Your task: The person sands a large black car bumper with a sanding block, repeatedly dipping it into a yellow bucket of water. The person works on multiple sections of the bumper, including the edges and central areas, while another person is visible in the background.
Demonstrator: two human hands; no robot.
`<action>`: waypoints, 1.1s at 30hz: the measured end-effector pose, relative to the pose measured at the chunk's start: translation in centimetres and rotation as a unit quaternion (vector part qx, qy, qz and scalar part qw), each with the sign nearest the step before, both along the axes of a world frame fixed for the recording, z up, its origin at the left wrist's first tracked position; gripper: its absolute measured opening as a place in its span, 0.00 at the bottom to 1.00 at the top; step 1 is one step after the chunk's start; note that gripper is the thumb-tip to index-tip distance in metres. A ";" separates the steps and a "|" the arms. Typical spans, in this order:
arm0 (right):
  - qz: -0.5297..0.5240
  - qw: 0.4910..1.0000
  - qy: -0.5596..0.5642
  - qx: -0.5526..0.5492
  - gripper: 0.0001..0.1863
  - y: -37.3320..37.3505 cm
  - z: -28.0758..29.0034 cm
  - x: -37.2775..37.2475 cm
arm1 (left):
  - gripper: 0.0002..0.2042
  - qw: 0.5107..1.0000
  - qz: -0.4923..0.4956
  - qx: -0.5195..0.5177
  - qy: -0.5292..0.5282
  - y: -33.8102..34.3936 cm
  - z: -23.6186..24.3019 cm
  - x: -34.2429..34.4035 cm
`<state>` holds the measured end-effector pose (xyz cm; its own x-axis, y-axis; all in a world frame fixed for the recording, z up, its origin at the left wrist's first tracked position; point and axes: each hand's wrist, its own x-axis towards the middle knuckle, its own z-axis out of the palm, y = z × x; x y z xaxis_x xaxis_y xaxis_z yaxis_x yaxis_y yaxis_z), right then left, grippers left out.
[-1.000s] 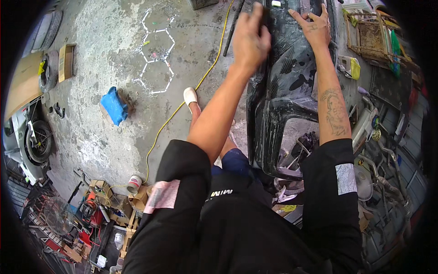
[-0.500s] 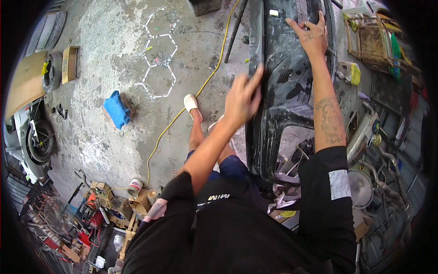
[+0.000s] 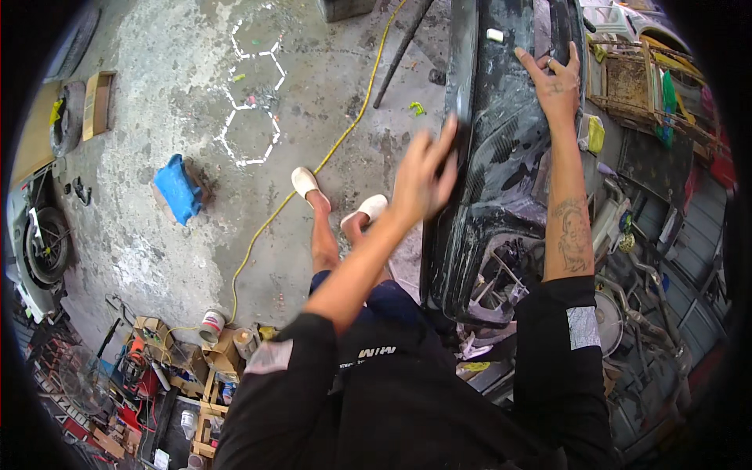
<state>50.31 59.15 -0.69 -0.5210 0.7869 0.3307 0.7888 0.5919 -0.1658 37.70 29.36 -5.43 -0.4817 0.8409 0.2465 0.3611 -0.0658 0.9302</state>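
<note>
Resting spread on a dark, scuffed vehicle panel [image 3: 501,94], the right hand [image 3: 558,84] lies close to its right edge, thumb and fingers wide apart, a ring [image 3: 548,61] on one finger; whether any fingertip hooks into the slot there I cannot tell; the left hand [image 3: 423,176], blurred, is just beside the panel's left edge, fingers partly extended and loosely parted; whether it touches that edge or has hold of anything I cannot tell; the panel stretches long and narrow over the right side of the concrete floor [image 3: 157,125], its large opening toward the person, what bears it hidden; a small white block [image 3: 495,35] sits on its far part, left of the right hand; left of the panel lie a dark rod [image 3: 399,55] and a yellow-green scrap [image 3: 416,108]; a yellow cord [image 3: 341,141] runs past the person's white shoes [image 3: 366,209]; farther left are white hexagonal outlines [image 3: 276,135] and a blue bundle [image 3: 178,188]; a wheel [image 3: 47,244] stands near the floor's left edge.
</note>
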 end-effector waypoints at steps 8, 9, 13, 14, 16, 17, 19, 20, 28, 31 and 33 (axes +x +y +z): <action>0.095 0.979 -0.158 0.090 0.17 2.3 -1.3 2.1 | 0.35 0.999 0.007 0.020 -0.031 -4.0 -2.2 2.2; 0.092 0.979 -0.154 0.093 0.18 2.1 -1.4 1.9 | 0.36 0.997 -0.031 -0.007 -0.065 -6.3 -1.0 2.3; 0.089 0.992 -0.071 0.061 0.21 3.0 -1.6 1.8 | 0.36 0.995 0.021 0.089 -0.026 3.8 -1.4 -2.6; 0.106 0.991 -0.062 0.061 0.27 3.3 -2.0 1.5 | 0.35 0.991 0.022 0.127 -0.036 6.6 -0.8 -4.9; 0.097 0.987 -0.110 0.062 0.16 3.8 -2.2 1.5 | 0.32 0.991 0.037 0.118 -0.050 7.7 -0.2 -6.1; 0.090 0.986 -0.129 0.052 0.22 3.5 -2.3 1.8 | 0.32 0.992 0.051 0.111 -0.020 5.8 -1.1 -4.5; 0.106 0.982 -0.135 0.082 0.29 2.9 -2.1 2.0 | 0.36 0.996 0.023 0.083 -0.011 -0.7 -2.3 -0.8; 0.118 0.979 -0.127 0.103 0.29 2.9 -1.8 1.9 | 0.36 0.998 -0.007 0.033 -0.045 -4.6 -3.0 1.4; 0.134 0.973 -0.168 0.085 0.28 2.7 -0.9 1.3 | 0.32 0.993 0.051 0.103 -0.037 5.4 -0.9 -3.7; 0.045 0.994 -0.096 0.011 0.13 2.5 -1.7 1.8 | 0.36 0.999 0.010 0.033 -0.021 -3.3 -2.4 1.3; 0.111 0.979 -0.133 0.108 0.19 3.1 -1.1 2.9 | 0.36 0.997 -0.026 0.004 -0.076 -6.4 -3.0 3.3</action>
<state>53.26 62.30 -1.77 -0.7616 0.5712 0.3061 0.6351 0.7519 0.1770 41.01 22.92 -8.43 -0.4693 0.8644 0.1805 0.2128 -0.0876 0.9732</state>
